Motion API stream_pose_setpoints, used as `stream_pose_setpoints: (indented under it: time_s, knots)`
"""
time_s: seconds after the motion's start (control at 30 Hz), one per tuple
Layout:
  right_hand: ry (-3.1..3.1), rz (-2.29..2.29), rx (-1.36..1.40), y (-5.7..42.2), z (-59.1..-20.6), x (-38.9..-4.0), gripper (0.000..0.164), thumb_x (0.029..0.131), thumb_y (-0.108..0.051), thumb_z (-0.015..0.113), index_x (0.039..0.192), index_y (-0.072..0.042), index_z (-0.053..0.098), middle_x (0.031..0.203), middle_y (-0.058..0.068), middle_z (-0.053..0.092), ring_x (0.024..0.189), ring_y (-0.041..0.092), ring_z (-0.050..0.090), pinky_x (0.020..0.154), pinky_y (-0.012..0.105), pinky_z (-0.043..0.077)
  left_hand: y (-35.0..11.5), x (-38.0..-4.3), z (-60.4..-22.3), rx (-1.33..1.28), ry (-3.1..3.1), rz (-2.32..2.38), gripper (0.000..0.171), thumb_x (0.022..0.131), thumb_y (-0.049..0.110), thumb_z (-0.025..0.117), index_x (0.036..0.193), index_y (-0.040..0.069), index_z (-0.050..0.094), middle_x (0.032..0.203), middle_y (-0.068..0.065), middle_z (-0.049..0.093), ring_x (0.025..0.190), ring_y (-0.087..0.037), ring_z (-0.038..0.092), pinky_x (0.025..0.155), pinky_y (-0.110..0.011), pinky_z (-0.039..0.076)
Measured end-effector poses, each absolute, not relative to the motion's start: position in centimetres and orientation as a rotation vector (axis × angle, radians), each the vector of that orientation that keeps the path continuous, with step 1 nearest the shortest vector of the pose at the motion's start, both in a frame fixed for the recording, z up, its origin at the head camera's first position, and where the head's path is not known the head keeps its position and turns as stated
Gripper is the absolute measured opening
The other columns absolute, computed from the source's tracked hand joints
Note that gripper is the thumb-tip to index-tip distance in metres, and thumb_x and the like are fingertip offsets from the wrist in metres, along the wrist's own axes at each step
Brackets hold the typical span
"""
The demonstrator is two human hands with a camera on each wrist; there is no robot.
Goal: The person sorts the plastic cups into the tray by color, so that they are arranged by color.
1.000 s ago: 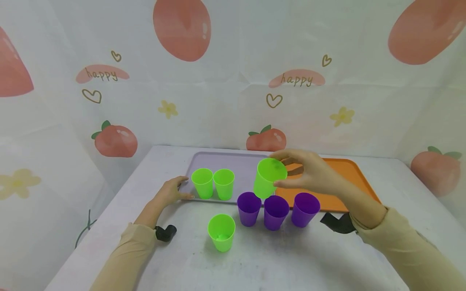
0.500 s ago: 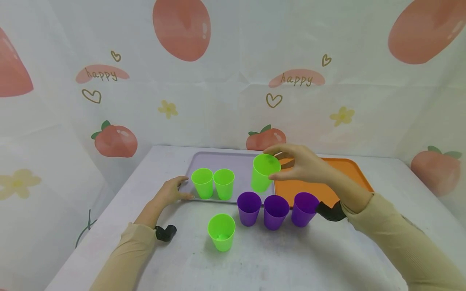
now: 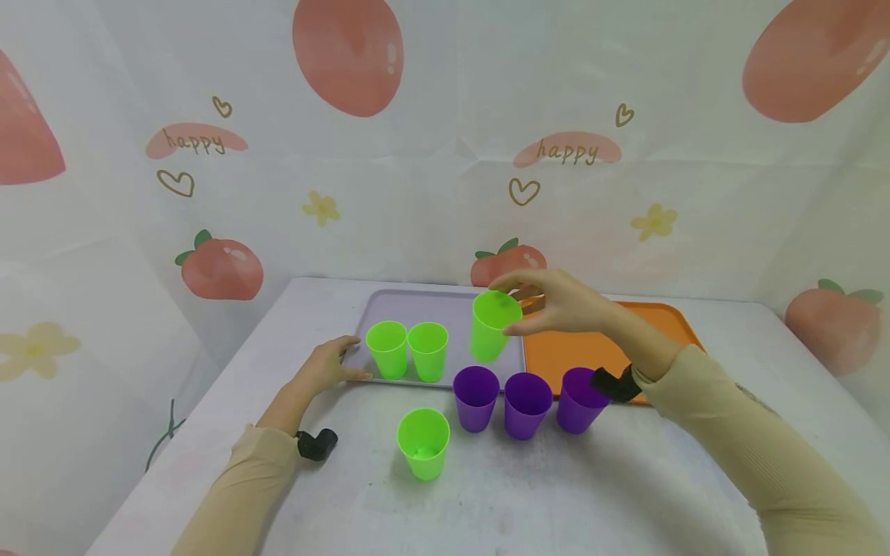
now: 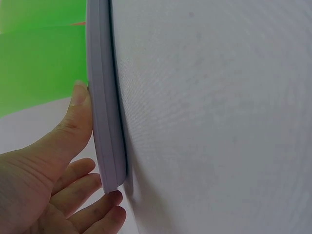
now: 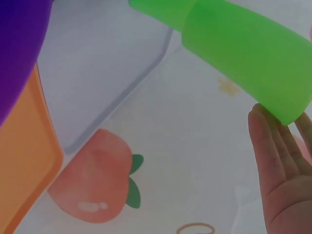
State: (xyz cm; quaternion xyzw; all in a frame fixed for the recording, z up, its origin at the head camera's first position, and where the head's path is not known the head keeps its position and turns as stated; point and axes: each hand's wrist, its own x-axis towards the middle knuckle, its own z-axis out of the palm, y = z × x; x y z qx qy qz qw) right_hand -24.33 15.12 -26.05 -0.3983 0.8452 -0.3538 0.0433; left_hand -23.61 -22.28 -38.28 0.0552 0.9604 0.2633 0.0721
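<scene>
My right hand pinches a green cup near its rim, thumb on the near side and fingers on the far side. The cup hangs upright over the right part of the grey tray; the right wrist view shows the same cup above the fingers. My left hand grips the tray's front left corner, its thumb along the rim. Beside it on the tray stand two upright green cups, one left and one right.
Another green cup stands on the table in front of the tray. Three purple cups, left, middle and right, stand in a row before the trays. An orange tray adjoins the grey one. A patterned cloth hangs behind.
My right hand has carried the green cup leftward and slightly away from me, from above the purple cups to over the grey tray. The left hand and the other cups have not moved.
</scene>
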Motion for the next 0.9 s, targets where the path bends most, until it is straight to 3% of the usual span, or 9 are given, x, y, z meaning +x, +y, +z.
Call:
stream_pose_setpoints:
  time_s: [0.1,0.37,0.6,0.9]
  knots:
    - [2.562,-1.07,-1.205,14.9,-26.1,-24.8,0.055,0.075,-0.016,0.078,0.125,-0.008,0.055,0.126,0.012,0.057,0.112,0.033,0.06,0.089,0.046,0.054,-22.3,-23.6,-38.3,0.163,2.883,0.795,0.075,0.076,0.023,0.077,0.136,-0.004,0.041,0.138,-0.032,0.042,0.127,-0.046,0.042,0.105,-0.054,0.038]
    - [2.487,-1.041,-1.219,14.1,-26.5,-26.0,0.057,0.076,-0.018,0.077,0.128,-0.006,0.054,0.129,0.012,0.057,0.112,0.033,0.061,0.087,0.039,0.056,-22.3,-23.7,-38.4,0.16,2.881,0.801,0.075,0.076,0.024,0.077,0.136,-0.004,0.041,0.137,-0.032,0.043,0.127,-0.045,0.043,0.105,-0.054,0.038]
    - [2.415,-1.003,-1.23,13.4,-26.8,-27.0,0.061,0.077,-0.017,0.076,0.131,-0.005,0.051,0.132,0.012,0.056,0.115,0.031,0.059,0.089,0.043,0.054,-22.2,-23.6,-38.3,0.159,2.875,0.806,0.075,0.076,0.024,0.077,0.136,-0.004,0.041,0.138,-0.032,0.042,0.127,-0.045,0.042,0.106,-0.054,0.038]
    - [2.401,-0.916,-1.265,12.8,-26.9,-28.1,0.062,0.075,-0.016,0.077,0.129,0.0,0.052,0.131,0.017,0.056,0.115,0.033,0.058,0.086,0.038,0.056,-22.2,-23.5,-38.3,0.161,2.879,0.796,0.075,0.076,0.024,0.077,0.135,-0.004,0.041,0.137,-0.032,0.042,0.127,-0.046,0.043,0.105,-0.054,0.038]
